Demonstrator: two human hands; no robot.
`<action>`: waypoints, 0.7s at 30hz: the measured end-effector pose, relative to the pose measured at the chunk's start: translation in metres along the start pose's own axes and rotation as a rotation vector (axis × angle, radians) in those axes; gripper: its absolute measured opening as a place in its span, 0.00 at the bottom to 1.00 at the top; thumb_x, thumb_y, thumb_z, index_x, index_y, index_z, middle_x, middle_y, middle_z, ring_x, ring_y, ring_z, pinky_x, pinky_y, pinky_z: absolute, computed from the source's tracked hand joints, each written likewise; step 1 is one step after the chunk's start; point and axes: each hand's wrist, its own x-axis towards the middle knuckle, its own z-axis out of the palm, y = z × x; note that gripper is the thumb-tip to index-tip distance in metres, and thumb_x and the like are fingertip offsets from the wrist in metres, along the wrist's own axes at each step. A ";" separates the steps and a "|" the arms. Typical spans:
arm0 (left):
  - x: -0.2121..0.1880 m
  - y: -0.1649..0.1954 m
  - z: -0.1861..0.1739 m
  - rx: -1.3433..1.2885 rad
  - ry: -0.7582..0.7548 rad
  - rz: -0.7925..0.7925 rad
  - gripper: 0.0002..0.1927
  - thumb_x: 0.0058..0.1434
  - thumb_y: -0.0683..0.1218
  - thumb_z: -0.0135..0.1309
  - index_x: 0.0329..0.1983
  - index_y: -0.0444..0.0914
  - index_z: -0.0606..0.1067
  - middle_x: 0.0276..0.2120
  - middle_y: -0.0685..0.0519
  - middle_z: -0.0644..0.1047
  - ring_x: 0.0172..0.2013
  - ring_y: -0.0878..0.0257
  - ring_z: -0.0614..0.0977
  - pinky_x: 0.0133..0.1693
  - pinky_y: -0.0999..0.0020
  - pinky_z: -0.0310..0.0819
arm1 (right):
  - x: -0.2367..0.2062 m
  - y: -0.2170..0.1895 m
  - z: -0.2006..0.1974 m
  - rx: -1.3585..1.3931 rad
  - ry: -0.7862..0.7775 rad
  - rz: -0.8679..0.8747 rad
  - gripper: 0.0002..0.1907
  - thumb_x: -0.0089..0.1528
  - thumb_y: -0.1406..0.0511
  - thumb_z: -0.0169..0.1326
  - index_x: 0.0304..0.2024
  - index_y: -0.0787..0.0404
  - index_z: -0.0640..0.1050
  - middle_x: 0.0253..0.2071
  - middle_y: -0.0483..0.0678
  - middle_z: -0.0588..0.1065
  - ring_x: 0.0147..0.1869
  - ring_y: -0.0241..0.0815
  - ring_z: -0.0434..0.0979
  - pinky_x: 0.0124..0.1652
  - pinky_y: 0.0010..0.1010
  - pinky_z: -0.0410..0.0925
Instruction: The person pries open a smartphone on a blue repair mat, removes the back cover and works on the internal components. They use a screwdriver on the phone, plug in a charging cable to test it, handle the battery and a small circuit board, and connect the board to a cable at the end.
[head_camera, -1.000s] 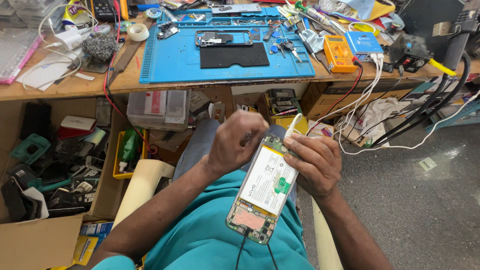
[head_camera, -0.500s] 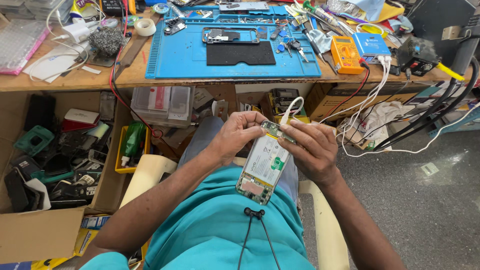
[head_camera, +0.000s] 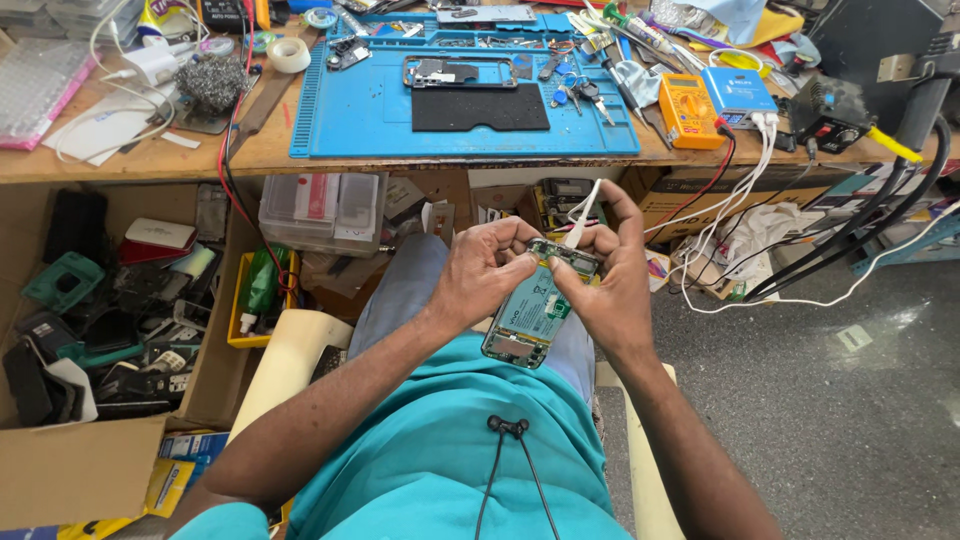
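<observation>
At the centre of the frame we see both hands closed around an opened smartphone (head_camera: 528, 315) with its back cover removed, so that the battery with its pale green label is visible. The left hand (head_camera: 487, 272) grips the phone on its left edge, with the fingers curled together and the thumb pressing near the top end. The right hand (head_camera: 607, 285) holds the right edge, and its thumb and forefinger are pinched on a thin white plastic tool (head_camera: 582, 215), whose lower end touches the top part of the phone. The phone is held tilted above the lap, over the teal shirt (head_camera: 440, 450), below the front edge of the wooden workbench (head_camera: 150, 160). In the upper centre of the frame a blue repair mat (head_camera: 370, 120) lies on the bench, and on it there is a phone frame (head_camera: 460, 72) and a black rectangular pad (head_camera: 480, 107). To the right of the mat lies a yellow multimeter (head_camera: 690, 108). A steel wool ball (head_camera: 210, 82) lies in the upper left.
</observation>
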 end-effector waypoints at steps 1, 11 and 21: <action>-0.001 0.001 0.001 0.011 0.015 0.006 0.09 0.58 0.39 0.55 0.41 0.31 0.79 0.27 0.57 0.79 0.29 0.75 0.78 0.30 0.77 0.75 | 0.001 -0.001 0.001 0.036 0.005 0.027 0.48 0.58 0.77 0.58 0.76 0.64 0.49 0.39 0.47 0.77 0.46 0.33 0.78 0.49 0.26 0.72; 0.003 0.003 0.001 0.097 0.038 0.005 0.09 0.58 0.39 0.55 0.40 0.32 0.80 0.27 0.56 0.80 0.28 0.74 0.79 0.30 0.76 0.76 | 0.006 0.006 0.000 0.036 -0.022 0.053 0.52 0.58 0.78 0.59 0.78 0.59 0.46 0.38 0.46 0.77 0.44 0.32 0.78 0.47 0.24 0.73; 0.021 -0.031 0.007 0.133 0.037 0.073 0.08 0.59 0.43 0.56 0.38 0.34 0.80 0.24 0.54 0.77 0.27 0.71 0.75 0.30 0.71 0.70 | 0.007 0.020 0.000 -0.056 0.069 0.090 0.50 0.55 0.72 0.61 0.76 0.57 0.53 0.37 0.46 0.76 0.42 0.35 0.77 0.48 0.28 0.72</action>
